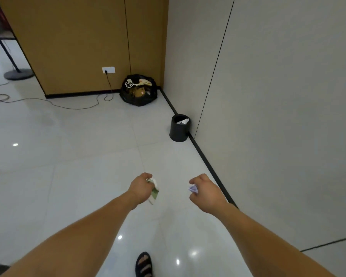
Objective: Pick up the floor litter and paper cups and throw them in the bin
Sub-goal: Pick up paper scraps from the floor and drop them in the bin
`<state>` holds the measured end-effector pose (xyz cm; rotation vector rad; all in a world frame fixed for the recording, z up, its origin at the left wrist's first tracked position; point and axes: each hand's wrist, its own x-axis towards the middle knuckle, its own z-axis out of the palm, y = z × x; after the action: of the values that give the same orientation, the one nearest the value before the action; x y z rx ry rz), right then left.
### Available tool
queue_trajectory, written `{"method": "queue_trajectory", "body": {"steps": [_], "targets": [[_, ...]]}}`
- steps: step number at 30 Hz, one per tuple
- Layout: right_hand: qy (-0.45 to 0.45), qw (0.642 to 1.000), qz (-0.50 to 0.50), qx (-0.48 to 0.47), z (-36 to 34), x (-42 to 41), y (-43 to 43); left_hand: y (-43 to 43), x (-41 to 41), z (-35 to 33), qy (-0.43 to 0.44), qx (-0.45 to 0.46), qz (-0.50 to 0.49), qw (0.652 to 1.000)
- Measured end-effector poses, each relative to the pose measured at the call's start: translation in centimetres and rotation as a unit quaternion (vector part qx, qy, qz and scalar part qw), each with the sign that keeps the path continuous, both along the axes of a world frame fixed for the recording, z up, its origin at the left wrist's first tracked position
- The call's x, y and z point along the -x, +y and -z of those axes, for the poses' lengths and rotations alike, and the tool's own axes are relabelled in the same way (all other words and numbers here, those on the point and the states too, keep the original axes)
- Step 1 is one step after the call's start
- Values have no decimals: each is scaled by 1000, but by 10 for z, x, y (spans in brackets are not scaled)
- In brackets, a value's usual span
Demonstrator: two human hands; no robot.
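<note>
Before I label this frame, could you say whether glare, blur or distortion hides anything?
Head view: small light spots glare on the floor, none over the bin; the wide lens slants the wall seams; the wrapper in the left hand and paper in the right hand look soft.

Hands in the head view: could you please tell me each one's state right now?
Left hand: grips green-and-white litter.
Right hand: pinches a pale paper scrap.
</note>
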<state>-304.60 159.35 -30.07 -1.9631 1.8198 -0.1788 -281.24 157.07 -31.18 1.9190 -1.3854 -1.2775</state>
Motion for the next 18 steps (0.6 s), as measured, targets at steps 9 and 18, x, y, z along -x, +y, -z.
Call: {"method": "queue_trajectory", "body": {"steps": [9,18], "targets": [[7,999,37,3,-10,13,-177,-196,23,-26,-7,8,58,998],[-9,1000,13,12,11,54,-388,-394,66,-17,-23,2,47,999]]}}
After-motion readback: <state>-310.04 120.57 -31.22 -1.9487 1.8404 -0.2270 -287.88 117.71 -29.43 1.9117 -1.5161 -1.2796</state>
